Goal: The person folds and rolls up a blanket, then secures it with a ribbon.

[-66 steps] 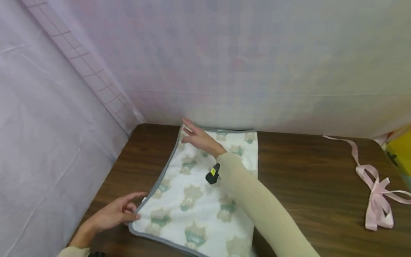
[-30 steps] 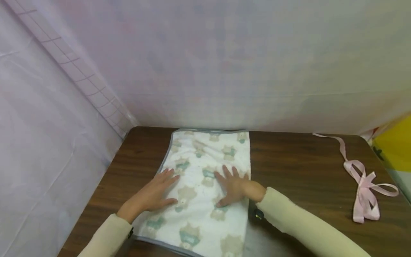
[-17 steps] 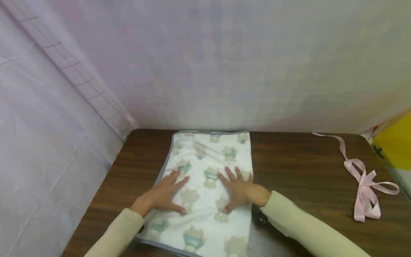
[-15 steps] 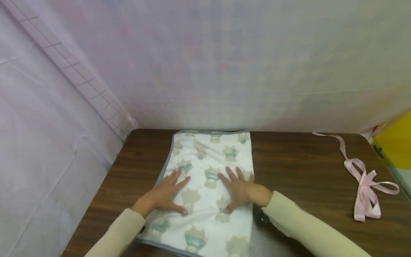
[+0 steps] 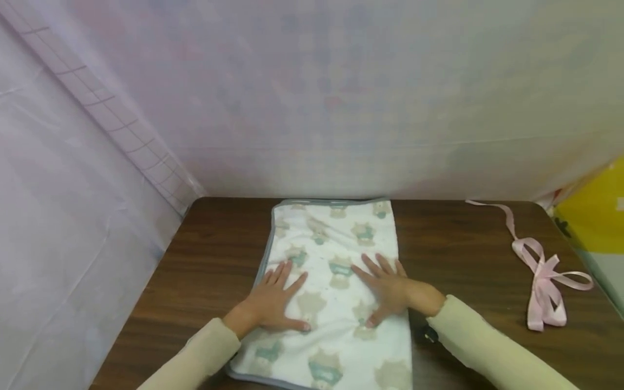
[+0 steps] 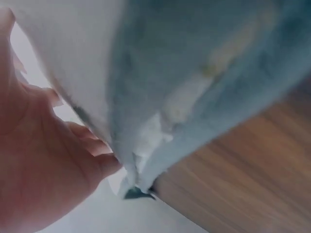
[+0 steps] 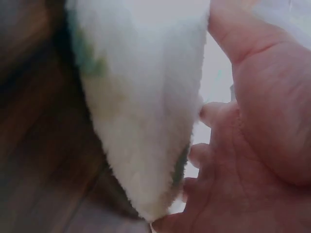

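Observation:
A folded white blanket (image 5: 333,309) with a bear print and grey-blue trim lies lengthwise on the table in the head view. My left hand (image 5: 275,300) rests on its left part with fingers spread. Toward the blanket's right edge, my right hand (image 5: 387,290) lies with straight, spread fingers. Neither hand grips the cloth. The left wrist view shows the layered trim (image 6: 160,97) of the blanket beside my palm. In the right wrist view, the fluffy folded side (image 7: 141,111) appears next to my palm and fingers.
A pink ribbon bow (image 5: 546,292) with a long loose tail lies on the right of the brown wooden table (image 5: 453,244). White sheeting (image 5: 312,108) hangs along the back and left side. Something yellow (image 5: 592,211) stands beyond the right edge.
My hands have gone from the blanket's left edge and far corner to lying flat on top. Over the last half second, both hands and the blanket have slid to the right.

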### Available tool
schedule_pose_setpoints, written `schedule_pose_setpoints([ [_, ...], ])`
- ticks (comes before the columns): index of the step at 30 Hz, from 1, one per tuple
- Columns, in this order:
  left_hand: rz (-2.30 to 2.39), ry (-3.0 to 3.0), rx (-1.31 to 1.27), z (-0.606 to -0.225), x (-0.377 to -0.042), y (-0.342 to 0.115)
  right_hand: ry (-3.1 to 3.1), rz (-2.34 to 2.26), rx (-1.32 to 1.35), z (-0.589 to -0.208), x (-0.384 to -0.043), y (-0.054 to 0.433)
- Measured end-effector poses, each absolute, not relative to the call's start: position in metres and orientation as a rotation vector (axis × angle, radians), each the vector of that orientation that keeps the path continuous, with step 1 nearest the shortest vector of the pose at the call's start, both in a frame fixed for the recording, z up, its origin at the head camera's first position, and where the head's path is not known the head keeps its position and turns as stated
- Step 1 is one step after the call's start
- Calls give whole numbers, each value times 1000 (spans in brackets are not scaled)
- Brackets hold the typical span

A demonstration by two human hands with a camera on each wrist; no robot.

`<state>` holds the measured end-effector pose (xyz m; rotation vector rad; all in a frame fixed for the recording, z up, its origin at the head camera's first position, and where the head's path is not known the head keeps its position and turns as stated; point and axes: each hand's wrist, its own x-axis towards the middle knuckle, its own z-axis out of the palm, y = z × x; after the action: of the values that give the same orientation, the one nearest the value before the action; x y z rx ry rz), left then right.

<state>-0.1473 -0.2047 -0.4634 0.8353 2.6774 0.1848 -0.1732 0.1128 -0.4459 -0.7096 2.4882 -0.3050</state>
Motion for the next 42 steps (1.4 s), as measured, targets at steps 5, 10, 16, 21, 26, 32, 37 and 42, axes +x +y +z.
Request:
schedule_pose_setpoints([
  [5,158,2672,819,-463,-145,-177,2491,-328,-720,-442,-172,137],
  [10,154,2641,783,-462,-142,-149,2507,-297,-709,-440,-171,162],
  [16,318,2672,781,-447,-158,-135,2502,-351,-715,-442,-171,179],
  [21,815,2744,583,-432,-194,-150,2504,-327,-752,-438,-170,173],
  [26,1214,2771,342,-434,-230,-166,2454,-344,-796,-435,-169,154],
  [32,1256,2700,72,-441,-259,-164,2383,-319,-899,-431,-163,118],
  [37,1369,2559,-76,-452,-275,-162,2343,-269,-1019,-429,-151,80],
  [42,1524,2501,-224,-460,-290,-159,2304,-213,-1089,-430,-139,44],
])
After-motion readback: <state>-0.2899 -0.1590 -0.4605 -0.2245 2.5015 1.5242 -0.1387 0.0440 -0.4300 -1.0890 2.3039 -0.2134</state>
